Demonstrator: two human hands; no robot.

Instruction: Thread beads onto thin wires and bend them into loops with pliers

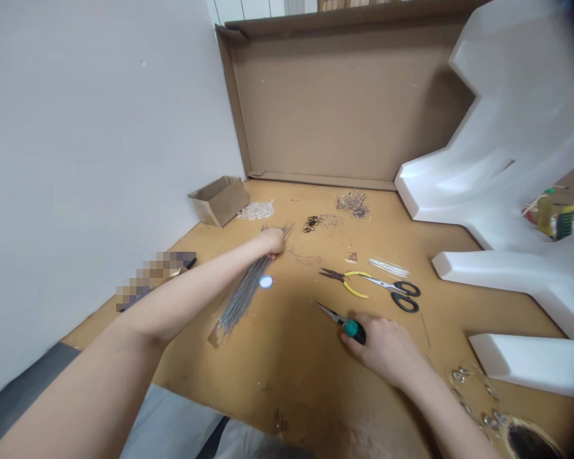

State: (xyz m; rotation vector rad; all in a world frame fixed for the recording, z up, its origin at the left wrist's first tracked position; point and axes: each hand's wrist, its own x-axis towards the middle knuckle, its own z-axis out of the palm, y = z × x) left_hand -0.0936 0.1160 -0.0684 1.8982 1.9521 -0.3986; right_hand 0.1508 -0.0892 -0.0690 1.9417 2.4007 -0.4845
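My left hand (272, 242) grips the far end of a long bundle of thin grey metal rods (242, 296), which lies slanted across the wooden tabletop (277, 389). My right hand (382, 347) is shut around teal-handled needle-nose pliers (351, 329), with the jaws pointing left. Just beyond it lie yellow-handled pliers (347, 282) and black-handled scissors (397, 294), their tips pointing left. A small bunch of fine silver pins (388, 268) rests beyond the scissors.
A small cardboard box (219, 201) and clear beads (256, 210) sit at the back left, near dark rings (312, 223) and tangled wire (353, 205). A cardboard sheet (344, 102) stands behind. White foam packing (507, 191) fills the right. A pixelated object (157, 277) lies left.
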